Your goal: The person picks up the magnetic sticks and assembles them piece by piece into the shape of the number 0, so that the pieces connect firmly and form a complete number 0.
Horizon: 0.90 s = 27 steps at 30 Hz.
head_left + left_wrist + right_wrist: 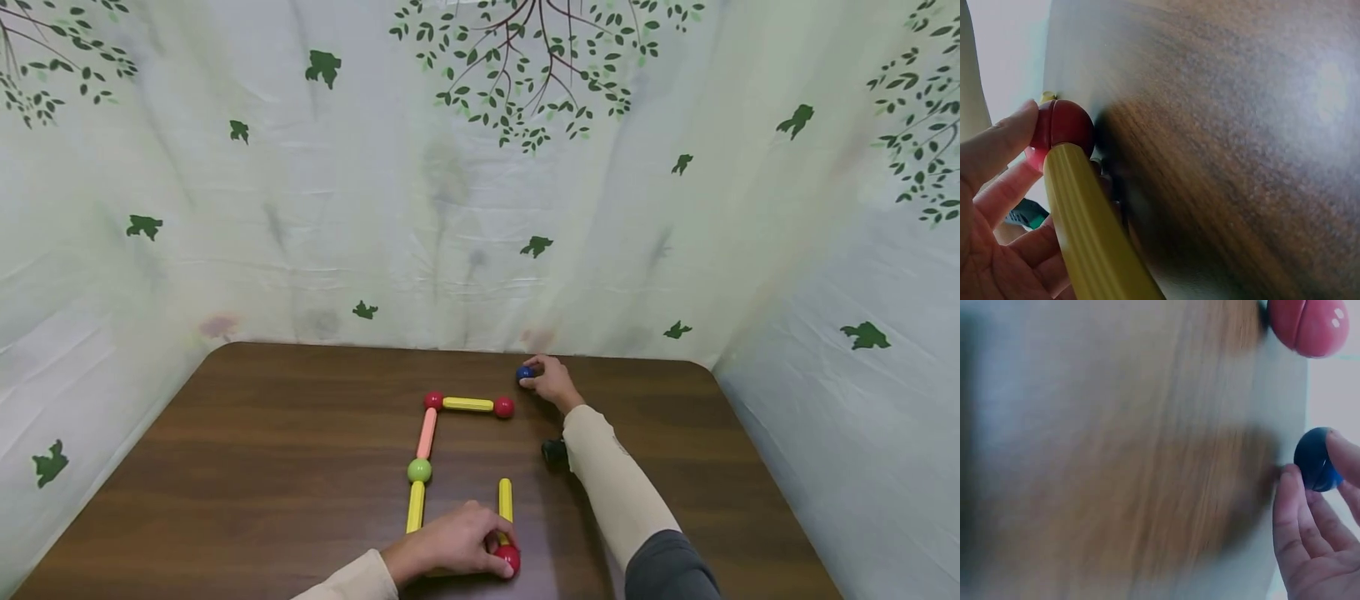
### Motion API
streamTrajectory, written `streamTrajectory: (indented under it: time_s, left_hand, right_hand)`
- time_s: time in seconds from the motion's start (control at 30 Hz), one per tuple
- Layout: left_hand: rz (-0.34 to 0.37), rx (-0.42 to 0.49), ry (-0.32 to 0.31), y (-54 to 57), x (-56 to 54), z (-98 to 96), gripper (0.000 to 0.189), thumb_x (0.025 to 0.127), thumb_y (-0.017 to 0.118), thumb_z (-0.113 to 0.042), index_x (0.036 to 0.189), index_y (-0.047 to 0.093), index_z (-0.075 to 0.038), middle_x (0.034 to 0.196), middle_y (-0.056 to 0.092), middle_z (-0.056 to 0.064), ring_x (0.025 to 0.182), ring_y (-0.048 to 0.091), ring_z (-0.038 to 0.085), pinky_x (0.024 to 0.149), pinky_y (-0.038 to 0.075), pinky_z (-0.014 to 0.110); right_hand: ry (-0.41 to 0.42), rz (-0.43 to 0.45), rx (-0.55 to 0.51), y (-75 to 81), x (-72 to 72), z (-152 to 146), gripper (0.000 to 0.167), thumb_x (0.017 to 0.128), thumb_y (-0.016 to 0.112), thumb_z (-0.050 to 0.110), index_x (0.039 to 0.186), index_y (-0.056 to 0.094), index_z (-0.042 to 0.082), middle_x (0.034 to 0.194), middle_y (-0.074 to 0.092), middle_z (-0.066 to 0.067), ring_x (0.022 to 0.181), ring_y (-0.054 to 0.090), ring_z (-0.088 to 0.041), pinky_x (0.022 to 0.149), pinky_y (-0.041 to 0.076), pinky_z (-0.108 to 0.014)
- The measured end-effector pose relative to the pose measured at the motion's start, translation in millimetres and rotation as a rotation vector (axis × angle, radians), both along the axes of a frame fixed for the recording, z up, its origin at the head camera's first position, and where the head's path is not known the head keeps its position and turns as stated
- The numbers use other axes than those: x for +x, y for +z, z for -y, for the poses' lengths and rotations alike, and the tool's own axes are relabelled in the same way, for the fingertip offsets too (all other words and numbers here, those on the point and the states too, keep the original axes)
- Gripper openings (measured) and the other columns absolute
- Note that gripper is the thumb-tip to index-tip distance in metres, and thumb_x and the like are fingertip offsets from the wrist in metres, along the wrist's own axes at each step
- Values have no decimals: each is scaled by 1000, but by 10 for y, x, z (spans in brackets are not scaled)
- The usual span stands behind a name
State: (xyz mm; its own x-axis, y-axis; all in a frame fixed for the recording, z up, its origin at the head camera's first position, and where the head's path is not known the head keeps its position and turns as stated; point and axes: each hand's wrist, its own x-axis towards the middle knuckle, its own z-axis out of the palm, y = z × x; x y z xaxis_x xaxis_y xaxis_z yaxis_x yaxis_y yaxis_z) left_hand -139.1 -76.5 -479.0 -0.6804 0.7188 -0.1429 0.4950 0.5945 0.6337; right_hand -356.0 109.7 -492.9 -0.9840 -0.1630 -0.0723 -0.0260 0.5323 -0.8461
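In the head view, my left hand (459, 537) pinches a red ball (510, 562) near the table's front. A yellow stick (506, 497) points away from that ball; the left wrist view shows another yellow stick (1094, 228) meeting the red ball (1074, 128). At the back, my right hand (553, 383) holds a blue ball (523, 374) between thumb and fingers, apart from the other pieces. A connected run joins a yellow stick (416, 507), green ball (419, 470), pink stick (426, 433), red corner ball (433, 402), upper yellow stick (468, 405) and end red ball (504, 407). My left hand hides the lower left corner.
A dark round object (554, 452) sits beside my right forearm, partly covered by the sleeve. The brown wooden table (262, 467) ends at a back edge close to my right hand. A leaf-patterned cloth (450, 208) hangs behind and at the sides.
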Motion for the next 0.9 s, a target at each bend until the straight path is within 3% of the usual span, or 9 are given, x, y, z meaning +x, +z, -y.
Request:
streamTrajectory:
  time_s: [0.17,0.43,0.7,0.9]
  left_hand:
    - [45,1,24,-9,19,11,17,82,78,-27,95,71,-18,67,52,-15,61,48,-3,57,42,15]
    - [42,6,14,6,-4,17,19,81,79,-27,96,72,-18,68,53,-15,62,48,-3,58,43,16]
    - [40,6,1,8,-25,40,20,81,79,-27,97,72,-17,67,54,-15,61,49,-3,58,43,15]
    - [47,9,2,8,-18,19,20,81,79,-28,97,72,-17,67,55,-15,61,50,-3,58,43,16]
  right_hand:
    - [33,33,-65,58,191,-87,31,87,70,8,116,60,1,112,60,-19,83,63,-25,74,54,-35]
    - [109,25,-99,172,625,-206,28,87,70,7,112,61,-3,103,61,-17,72,65,-24,71,56,-37]
    - [277,80,-169,80,957,-153,29,89,69,11,111,60,-4,103,61,-16,75,66,-24,70,56,-37]
    - [326,79,-138,0,1084,-96,26,88,70,14,108,62,-1,100,61,-12,71,65,-20,66,56,-34]
